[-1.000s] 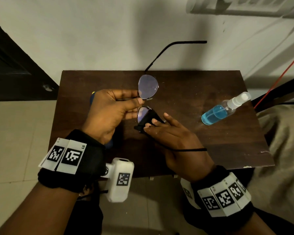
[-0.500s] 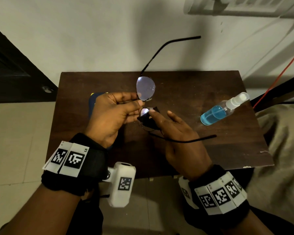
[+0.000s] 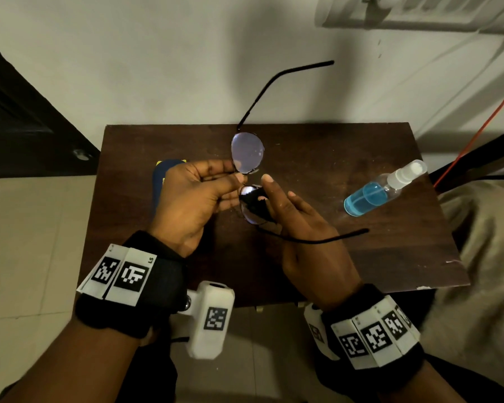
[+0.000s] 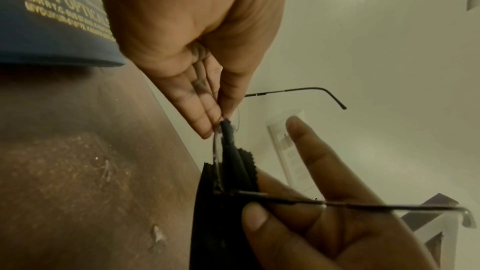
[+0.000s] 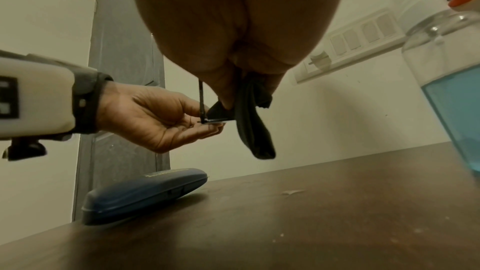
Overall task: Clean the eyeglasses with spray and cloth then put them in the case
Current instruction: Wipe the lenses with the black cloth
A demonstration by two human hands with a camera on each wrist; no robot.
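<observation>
The eyeglasses (image 3: pixel 247 158) hang mid-frame above the table (image 3: pixel 317 170), lens-to-lens axis running up and down the head view, temples pointing right. The left hand (image 3: pixel 192 199) pinches the bridge between thumb and fingertips. The right hand (image 3: pixel 306 237) grasps a black cloth (image 3: pixel 255 202) folded over the lower lens. The right wrist view alone shows the blue case (image 5: pixel 145 192) shut, lower left; the spray bottle (image 3: pixel 381 190) lies at right.

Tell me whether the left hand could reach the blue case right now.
Probably not yet: the left hand pinches the eyeglasses, so it must let go first. The case itself lies closed just beneath that hand, with nothing between them.
</observation>
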